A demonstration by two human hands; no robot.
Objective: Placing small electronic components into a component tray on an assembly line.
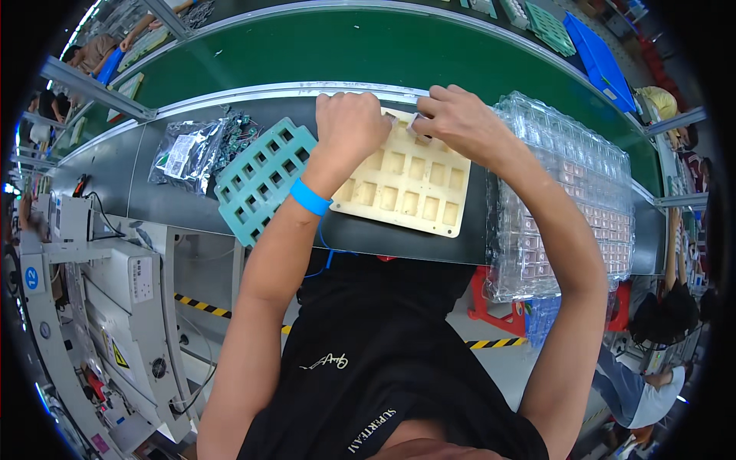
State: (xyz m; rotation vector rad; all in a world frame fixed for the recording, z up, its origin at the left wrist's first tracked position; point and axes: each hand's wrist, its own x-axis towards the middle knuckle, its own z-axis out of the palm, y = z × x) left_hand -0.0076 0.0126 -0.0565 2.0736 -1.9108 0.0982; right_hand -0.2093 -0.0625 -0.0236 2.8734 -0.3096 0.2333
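Both hands work over the far edge of a cream tray [389, 198] with rows of square pockets, lying flat on the dark bench. My left hand [349, 124], with a blue band on its wrist, is closed, fingertips pinching a small pale piece [391, 118] above the tray's far left. Closed too, my right hand [461, 125] pinches another small pale piece [417, 124] a little to the right. Fingers partly cover both pieces, so their exact kind is unclear. A teal tray [267, 170] with square openings lies at an angle left of the cream one.
Left of the teal tray are a clear plastic bag [180, 157] and a heap of small circuit boards [239, 136]. Stacked clear blister trays [567, 199] stand on the right. Beyond the bench's metal rail runs a green conveyor belt [268, 54]. Grey machinery [115, 299] stands at left.
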